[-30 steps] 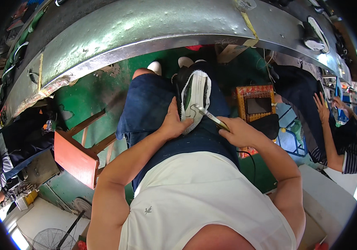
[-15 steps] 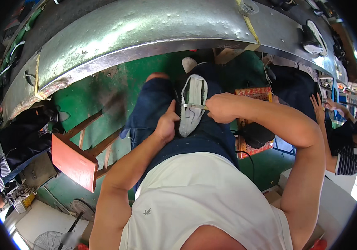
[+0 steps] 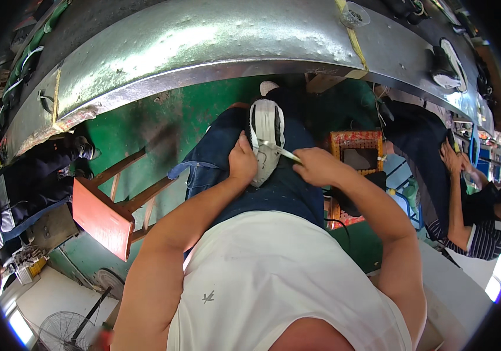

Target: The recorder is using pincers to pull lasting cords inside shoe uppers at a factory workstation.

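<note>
A grey-white shoe (image 3: 266, 167) with a pale rim rests on my thighs, its long axis pointing away from me. My left hand (image 3: 243, 162) grips its left side, the fingers partly hidden by the shoe. In my right hand (image 3: 319, 167) is a thin metal hand tool (image 3: 284, 152); its handle end sits between my thumb and fingers. The tool's flat bright tip lies against the shoe's upper surface near the middle. Whether it is a blade or a pair of pincers cannot be made out.
A long metal-topped bench (image 3: 203, 44) curves across in front. A red stool (image 3: 101, 219) stands left on the green floor. To the right are a patterned red seat (image 3: 338, 140) and a co-worker (image 3: 455, 169). Another shoe (image 3: 450, 64) lies on the bench; a fan (image 3: 66, 330) stands lower left.
My right hand has lowered and the elbow has come closer in. The tool now slants down toward my right hand. My left hand has slid a little along the shoe's side.
</note>
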Available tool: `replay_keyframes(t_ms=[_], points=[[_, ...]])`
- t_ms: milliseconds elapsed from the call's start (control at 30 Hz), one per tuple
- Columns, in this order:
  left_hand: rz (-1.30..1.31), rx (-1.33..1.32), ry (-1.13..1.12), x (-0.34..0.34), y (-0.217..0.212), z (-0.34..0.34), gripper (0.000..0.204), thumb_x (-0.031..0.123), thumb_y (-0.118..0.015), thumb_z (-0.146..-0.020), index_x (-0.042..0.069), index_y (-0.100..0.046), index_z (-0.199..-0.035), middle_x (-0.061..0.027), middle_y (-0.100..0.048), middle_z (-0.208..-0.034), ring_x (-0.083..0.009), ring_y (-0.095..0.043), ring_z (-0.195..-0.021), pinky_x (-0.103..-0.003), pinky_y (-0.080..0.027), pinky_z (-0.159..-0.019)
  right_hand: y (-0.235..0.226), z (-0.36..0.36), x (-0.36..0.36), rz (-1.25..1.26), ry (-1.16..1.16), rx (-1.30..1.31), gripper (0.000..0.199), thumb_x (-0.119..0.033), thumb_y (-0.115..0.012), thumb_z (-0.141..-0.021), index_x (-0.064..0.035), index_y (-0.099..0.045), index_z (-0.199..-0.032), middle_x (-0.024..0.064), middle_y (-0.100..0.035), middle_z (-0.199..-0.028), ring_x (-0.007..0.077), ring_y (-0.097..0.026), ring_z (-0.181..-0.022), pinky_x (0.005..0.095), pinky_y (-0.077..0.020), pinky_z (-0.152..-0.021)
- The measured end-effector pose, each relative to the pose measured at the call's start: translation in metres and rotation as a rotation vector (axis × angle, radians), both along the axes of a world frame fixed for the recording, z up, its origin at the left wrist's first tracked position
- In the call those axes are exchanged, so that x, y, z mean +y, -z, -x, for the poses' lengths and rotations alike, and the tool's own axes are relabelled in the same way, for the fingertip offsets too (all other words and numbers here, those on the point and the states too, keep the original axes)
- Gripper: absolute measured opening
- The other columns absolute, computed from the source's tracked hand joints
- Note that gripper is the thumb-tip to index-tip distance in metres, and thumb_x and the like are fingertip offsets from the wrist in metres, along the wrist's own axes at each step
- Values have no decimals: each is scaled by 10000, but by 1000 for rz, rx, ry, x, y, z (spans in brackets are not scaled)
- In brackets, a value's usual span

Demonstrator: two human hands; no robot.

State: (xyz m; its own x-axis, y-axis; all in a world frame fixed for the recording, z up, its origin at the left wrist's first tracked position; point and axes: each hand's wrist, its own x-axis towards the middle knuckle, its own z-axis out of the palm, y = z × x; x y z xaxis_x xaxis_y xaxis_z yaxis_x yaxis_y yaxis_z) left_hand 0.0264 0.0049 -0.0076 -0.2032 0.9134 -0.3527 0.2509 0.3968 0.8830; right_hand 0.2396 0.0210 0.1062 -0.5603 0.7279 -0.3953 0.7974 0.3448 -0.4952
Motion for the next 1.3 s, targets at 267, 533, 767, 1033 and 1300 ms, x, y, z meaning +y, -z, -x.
replay_keyframes(t_ms=[267,533,767,1033,1300], points=[[-129,114,159,-8,-21,-1,544,303,-361,-1068,-49,-386,-1482,-320,-516,-1397,-462,-546,-1253,-426,-459,-1046,1,5,13,-284,-4,-202,211,-101,-619,-883,15,-568,-1052,198,-652,-992,402,-649,-984,468,-542,-819],[-263,305,497,-12,-45,11,550,252,-436,-1039,80,-326,-1550,-363,-301,-1530,-533,-501,-1248,-461,-483,-1011,55,-28,-8,-215,239,80,249,-199,-643,-897,-29,-588,-1070,205,-678,-979,402,-672,-894,497,-535,-789],[-390,385,689,4,-32,24,565,265,-468,-1019,195,-323,-1561,-443,-311,-1461,-581,-508,-1198,-547,-533,-904,-11,-29,40,323,177,-8,354,-334,-624,-943,17,-623,-988,251,-677,-888,443,-660,-892,497,-517,-798],[-132,397,911,12,-65,22,592,277,-492,-1014,129,-311,-1558,-414,-303,-1492,-539,-430,-1319,-501,-469,-1024,12,-2,35,86,273,118,491,-428,-452,-1033,39,-601,-1003,281,-675,-931,454,-658,-911,531,-500,-802],[95,38,472,-14,-46,28,809,282,-630,-942,-82,-222,-1539,-349,-459,-1443,-407,-545,-1295,-368,-418,-1092,11,-6,-5,227,319,177,495,-438,-446,-1036,14,-630,-953,239,-687,-868,436,-666,-859,481,-513,-780]])
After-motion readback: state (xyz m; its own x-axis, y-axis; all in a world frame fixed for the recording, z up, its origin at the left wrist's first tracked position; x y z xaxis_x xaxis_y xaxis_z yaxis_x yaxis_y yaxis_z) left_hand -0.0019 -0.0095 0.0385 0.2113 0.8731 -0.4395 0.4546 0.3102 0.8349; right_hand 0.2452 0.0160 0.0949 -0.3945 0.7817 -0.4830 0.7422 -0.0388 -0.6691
